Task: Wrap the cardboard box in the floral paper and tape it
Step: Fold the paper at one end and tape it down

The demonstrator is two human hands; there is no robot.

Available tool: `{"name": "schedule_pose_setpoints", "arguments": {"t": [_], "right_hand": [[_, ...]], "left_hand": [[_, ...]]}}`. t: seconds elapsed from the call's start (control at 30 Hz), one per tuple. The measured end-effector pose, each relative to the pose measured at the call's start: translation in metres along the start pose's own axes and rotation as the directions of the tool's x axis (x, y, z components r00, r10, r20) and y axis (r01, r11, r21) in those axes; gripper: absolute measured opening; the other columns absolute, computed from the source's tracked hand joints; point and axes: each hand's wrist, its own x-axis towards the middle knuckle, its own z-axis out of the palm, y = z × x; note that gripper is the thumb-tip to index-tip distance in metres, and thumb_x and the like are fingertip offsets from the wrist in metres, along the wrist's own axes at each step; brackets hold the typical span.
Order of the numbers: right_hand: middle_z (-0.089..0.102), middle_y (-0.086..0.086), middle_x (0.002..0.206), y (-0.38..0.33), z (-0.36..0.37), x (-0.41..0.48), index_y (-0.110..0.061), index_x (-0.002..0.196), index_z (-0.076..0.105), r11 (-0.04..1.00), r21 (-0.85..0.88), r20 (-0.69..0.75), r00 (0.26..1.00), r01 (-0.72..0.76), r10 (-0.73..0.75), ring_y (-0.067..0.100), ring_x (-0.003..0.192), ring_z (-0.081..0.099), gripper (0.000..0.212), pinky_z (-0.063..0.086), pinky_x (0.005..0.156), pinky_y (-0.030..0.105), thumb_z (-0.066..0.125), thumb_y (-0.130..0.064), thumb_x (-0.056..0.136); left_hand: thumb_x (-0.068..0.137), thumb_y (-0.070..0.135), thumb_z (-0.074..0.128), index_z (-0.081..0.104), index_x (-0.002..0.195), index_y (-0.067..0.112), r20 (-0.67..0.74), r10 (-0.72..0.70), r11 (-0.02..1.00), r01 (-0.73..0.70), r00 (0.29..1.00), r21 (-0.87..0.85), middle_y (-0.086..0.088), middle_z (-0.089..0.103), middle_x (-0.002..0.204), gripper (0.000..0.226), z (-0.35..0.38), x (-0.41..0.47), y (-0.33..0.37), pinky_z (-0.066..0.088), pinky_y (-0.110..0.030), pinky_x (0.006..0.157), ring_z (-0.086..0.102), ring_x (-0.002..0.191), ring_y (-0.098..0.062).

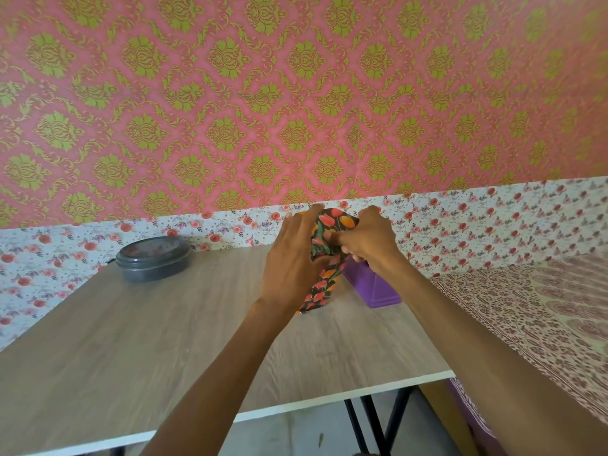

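The box (320, 287), covered in dark floral paper with red and orange tulips, stands on end on the wooden table (164, 340) near its far edge. My left hand (292, 258) grips its left side, fingers curled over the top and thumb on the front. My right hand (368, 240) pinches a fold of the paper at the upper right of the box. No bare cardboard shows. No tape is in view.
A purple container (375, 287) stands just behind and right of the box, touching my right wrist. A round grey lidded tin (153, 258) sits at the table's back left. A patterned bedspread (543, 317) lies to the right; patterned walls stand close behind.
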Motion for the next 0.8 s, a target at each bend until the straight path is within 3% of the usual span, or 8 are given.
{"name": "schedule_pose_setpoints", "arguments": {"t": [0.1,0.2,0.33,0.4,0.47,0.57,0.7,0.8], "right_hand": [[0.070,0.013,0.093,0.000,-0.008,-0.005,-0.002,0.117,0.053,0.999,-0.046,0.023,1.000,0.002,-0.001,0.020,0.062,0.056,0.089,0.038,0.041,0.024,0.092,-0.049,0.052],[0.061,0.011,0.093,-0.003,-0.021,-0.010,-0.004,0.123,0.045,0.994,-0.099,0.102,0.993,-0.050,0.060,0.016,0.059,0.047,0.086,0.034,0.041,0.025,0.094,-0.035,0.060],[0.055,0.013,0.123,-0.010,-0.029,-0.014,-0.009,0.146,0.031,0.993,-0.090,0.260,0.961,-0.077,0.098,0.014,0.066,0.041,0.107,0.033,0.048,0.028,0.095,-0.019,0.060],[0.060,0.014,0.120,-0.008,-0.029,-0.017,-0.010,0.146,0.034,0.995,-0.022,0.318,0.943,-0.092,0.095,0.017,0.073,0.046,0.107,0.036,0.052,0.028,0.095,-0.014,0.059],[0.064,0.014,0.107,-0.005,-0.029,-0.021,-0.011,0.143,0.037,0.984,0.119,0.381,0.921,-0.134,0.079,0.017,0.073,0.050,0.098,0.046,0.062,0.028,0.093,-0.012,0.063],[0.066,0.011,0.106,0.000,-0.028,-0.019,-0.016,0.108,0.052,0.904,0.375,0.413,0.910,-0.207,0.037,0.020,0.084,0.061,0.047,0.055,0.093,0.040,0.085,-0.020,0.075],[0.070,0.013,0.095,0.005,-0.016,-0.012,-0.002,0.102,0.065,0.862,0.484,0.283,0.959,-0.153,0.011,0.019,0.074,0.068,0.025,0.061,0.072,0.033,0.078,-0.014,0.084],[0.072,0.017,0.097,0.008,-0.009,-0.012,0.005,0.099,0.067,0.865,0.494,0.221,0.975,-0.086,-0.029,0.020,0.076,0.069,0.019,0.061,0.066,0.029,0.075,-0.007,0.086]], "left_hand": [[0.072,0.024,0.085,0.060,0.126,0.018,0.024,0.025,0.997,-0.027,0.999,0.065,-0.003,0.054,0.123,0.060,0.001,0.001,-0.007,0.055,-0.038,0.083,0.056,0.111,-0.023],[0.073,0.019,0.084,0.074,0.103,0.010,0.010,0.163,0.973,-0.162,0.987,0.163,-0.008,0.061,0.111,0.033,0.007,-0.003,-0.017,0.056,-0.035,0.074,0.061,0.101,-0.026],[0.075,0.013,0.080,0.078,0.093,0.011,-0.051,0.319,0.911,-0.291,0.947,0.290,-0.007,0.072,0.102,0.018,0.013,-0.011,-0.028,0.054,-0.047,0.092,0.067,0.094,-0.028],[0.076,0.015,0.080,0.078,0.090,0.016,-0.106,0.331,0.907,-0.285,0.938,0.309,-0.001,0.074,0.100,0.015,0.013,-0.014,-0.033,0.047,-0.049,0.100,0.068,0.090,-0.023],[0.077,0.012,0.080,0.078,0.088,0.018,-0.152,0.333,0.920,-0.285,0.931,0.270,0.003,0.073,0.098,0.014,0.011,-0.017,-0.035,0.043,-0.047,0.103,0.066,0.089,-0.020],[0.076,0.007,0.081,0.073,0.103,0.015,-0.130,0.273,0.950,-0.245,0.953,0.196,-0.001,0.070,0.104,0.030,0.008,-0.017,-0.034,0.050,-0.040,0.093,0.062,0.098,-0.023],[0.070,-0.002,0.083,0.061,0.129,0.008,0.033,0.203,0.905,-0.200,0.979,0.376,-0.007,0.059,0.124,0.064,0.012,-0.014,-0.039,0.053,-0.035,0.086,0.049,0.106,-0.023],[0.070,-0.004,0.082,0.060,0.128,0.003,0.115,0.171,0.864,-0.205,0.978,0.460,-0.011,0.054,0.126,0.063,0.007,-0.009,-0.043,0.054,-0.035,0.083,0.050,0.104,-0.025]]}}
